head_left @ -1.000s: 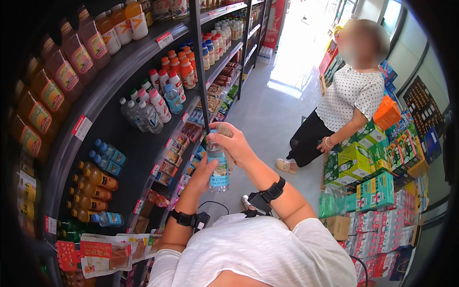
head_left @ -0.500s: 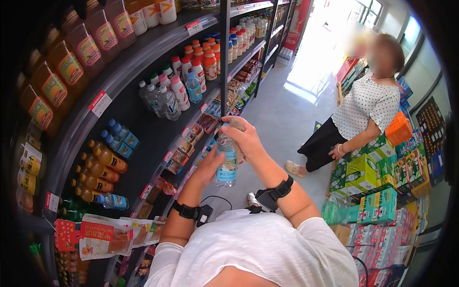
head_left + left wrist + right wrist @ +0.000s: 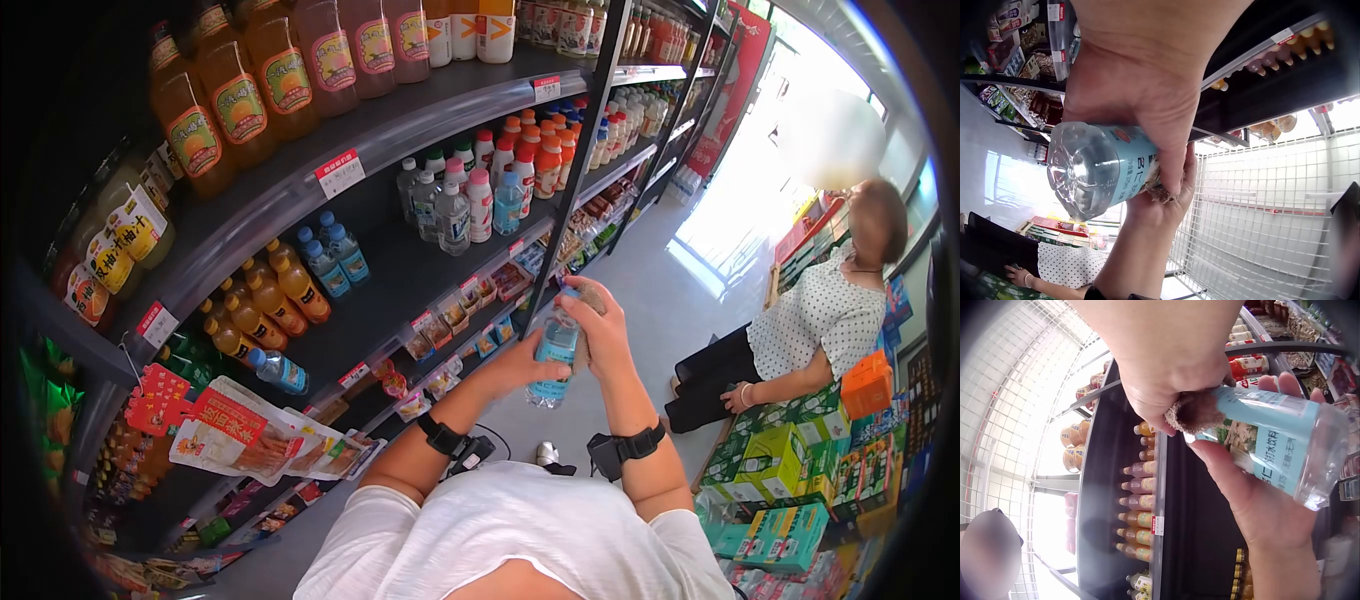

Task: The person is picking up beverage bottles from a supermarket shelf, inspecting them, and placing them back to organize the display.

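Note:
A clear plastic bottle with a light-blue label is held in front of the chest, its base pointing down. My left hand grips the bottle's body, thumb across the label in the head view. Around the capped upper end, my right hand holds a brown, rough-textured cloth against the bottle. The right wrist view shows the cloth bunched under the right fingers, which hide the cap. From the left wrist camera, the clear ribbed base faces outward.
Dark shelves on the left carry amber drink bottles, similar blue-label bottles and one lying bottle. Snack packets hang at the shelf front. To the right, a person stands beside stacked drink cartons.
The head view has turned left, so shelves and the other person appear farther right. Both hands keep hold of the bottle and cloth, with little change in grip.

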The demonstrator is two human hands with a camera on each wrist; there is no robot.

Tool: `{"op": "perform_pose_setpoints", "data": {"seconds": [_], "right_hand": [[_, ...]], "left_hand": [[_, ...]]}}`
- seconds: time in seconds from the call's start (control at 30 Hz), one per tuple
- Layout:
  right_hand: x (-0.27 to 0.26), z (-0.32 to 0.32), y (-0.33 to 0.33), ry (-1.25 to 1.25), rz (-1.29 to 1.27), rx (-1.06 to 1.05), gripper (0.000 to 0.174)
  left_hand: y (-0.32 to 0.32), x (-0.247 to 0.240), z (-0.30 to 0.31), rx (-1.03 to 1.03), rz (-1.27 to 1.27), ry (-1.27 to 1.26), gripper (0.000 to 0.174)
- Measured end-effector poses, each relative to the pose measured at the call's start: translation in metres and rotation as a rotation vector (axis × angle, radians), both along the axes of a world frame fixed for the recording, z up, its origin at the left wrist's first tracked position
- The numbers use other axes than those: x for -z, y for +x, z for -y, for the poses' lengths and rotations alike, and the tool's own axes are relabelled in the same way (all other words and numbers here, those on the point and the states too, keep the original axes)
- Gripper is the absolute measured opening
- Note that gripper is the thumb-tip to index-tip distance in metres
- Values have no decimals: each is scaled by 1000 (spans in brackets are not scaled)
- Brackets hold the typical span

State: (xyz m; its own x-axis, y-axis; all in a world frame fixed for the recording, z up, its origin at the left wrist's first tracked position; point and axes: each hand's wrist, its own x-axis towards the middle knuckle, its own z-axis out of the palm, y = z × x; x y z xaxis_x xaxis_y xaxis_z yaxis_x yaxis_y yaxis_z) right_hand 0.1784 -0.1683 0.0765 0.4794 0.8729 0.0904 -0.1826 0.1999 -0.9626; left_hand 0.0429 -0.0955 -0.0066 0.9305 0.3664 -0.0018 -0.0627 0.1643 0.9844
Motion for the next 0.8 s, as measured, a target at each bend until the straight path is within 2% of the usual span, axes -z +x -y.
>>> {"op": "perform_pose_setpoints", "data": {"seconds": [0.17,0.23,0.33,0.4,0.43,0.53,0.6,0.73,0.8], "right_hand": [[-3,11,-4,-31,59,39,40],[1,13,-5,-66,179,100,40],[15,16,-5,-103,317,175,40],[18,19,-1,-127,300,163,41],[20,21,0,-140,293,154,41],[33,18,10,-91,50,72,42],[34,13,17,-30,-151,111,44],[33,8,20,100,-461,129,49],[38,7,3,81,-140,73,51]], "left_hand": [[-1,-15,7,-1,-26,-62,77],[1,-16,9,-28,-54,-85,76],[5,-14,12,-101,-118,41,73],[5,-9,14,-140,-166,107,71],[4,-5,15,-124,-162,59,70],[2,-4,16,-97,-134,-75,66],[1,-7,16,-97,-108,-160,66],[4,-8,12,-164,-52,-118,66],[8,-13,10,-223,-33,-121,66]]}}
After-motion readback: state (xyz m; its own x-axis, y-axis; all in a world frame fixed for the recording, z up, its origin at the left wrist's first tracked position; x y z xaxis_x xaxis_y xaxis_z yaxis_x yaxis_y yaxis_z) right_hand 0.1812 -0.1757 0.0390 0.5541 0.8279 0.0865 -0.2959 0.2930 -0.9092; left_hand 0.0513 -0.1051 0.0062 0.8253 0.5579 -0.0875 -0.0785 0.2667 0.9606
